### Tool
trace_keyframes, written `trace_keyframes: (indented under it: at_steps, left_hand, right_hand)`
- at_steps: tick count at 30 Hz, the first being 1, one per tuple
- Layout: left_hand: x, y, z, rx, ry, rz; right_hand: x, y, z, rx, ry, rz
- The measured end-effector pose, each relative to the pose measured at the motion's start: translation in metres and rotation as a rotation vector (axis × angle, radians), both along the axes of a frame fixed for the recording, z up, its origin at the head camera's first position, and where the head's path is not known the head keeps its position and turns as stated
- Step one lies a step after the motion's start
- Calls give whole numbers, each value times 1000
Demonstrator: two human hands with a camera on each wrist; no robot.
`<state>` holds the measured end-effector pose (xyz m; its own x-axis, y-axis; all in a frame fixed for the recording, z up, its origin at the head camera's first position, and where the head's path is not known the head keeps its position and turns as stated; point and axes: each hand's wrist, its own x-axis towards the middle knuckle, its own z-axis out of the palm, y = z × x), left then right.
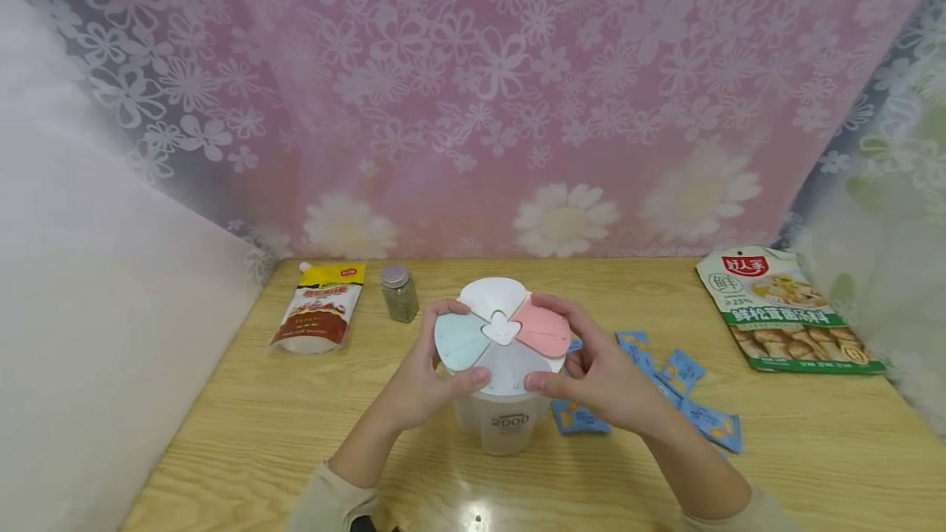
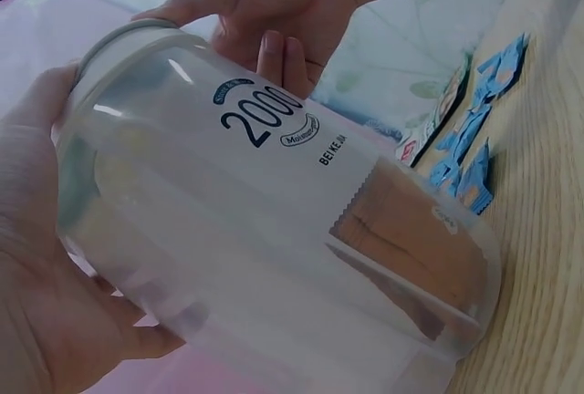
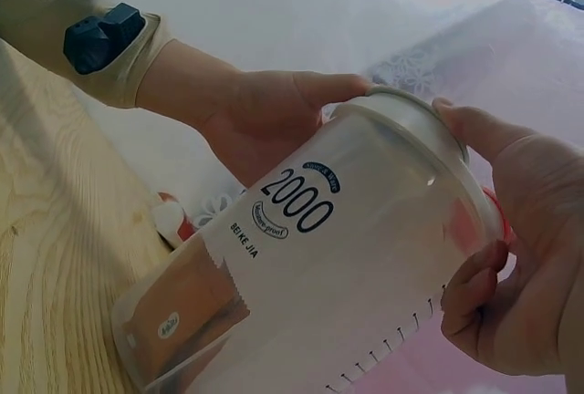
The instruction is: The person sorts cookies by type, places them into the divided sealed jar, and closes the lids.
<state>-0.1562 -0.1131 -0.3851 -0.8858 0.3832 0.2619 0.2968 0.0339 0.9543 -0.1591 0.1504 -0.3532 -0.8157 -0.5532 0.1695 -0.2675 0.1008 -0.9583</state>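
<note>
Container: upright on the near middle of the table, printed "2000", "Moisture-proof" and "BEI KE JIA"; a brown packet shows low inside.
Petal lid: on the container's top, in white, pink, pale green and grey.
Left hand: thumb and fingers grasp the lid's left edge.
Right hand: grasps its right edge likewise.
Blue sachets: right of the container; print too small to read.
Far-right pouch: "好人家", "鲜", "≥25%".
Far-left pouch: yellow, white and brown, small print illegible, beside a lidded jar.
</note>
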Motion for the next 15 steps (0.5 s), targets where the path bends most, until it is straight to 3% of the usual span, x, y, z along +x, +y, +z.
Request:
trace_keyframes:
  at_steps: [4, 8, 11, 15]
  left_hand:
    - [-1, -1, 0, -7, 42, -26]
    - [-1, -1, 3, -29, 74, 26]
    - [0, -1, 7, -30, 95, 160]
    - [2, -3, 15, -14, 130, 341]
  right_hand:
    - [-5, 3, -3, 8, 1, -1]
    - [-9, 10, -2, 70, 21, -28]
    - [-12, 15, -1, 91, 41, -44]
    - [-16, 19, -1, 32, 83, -36]
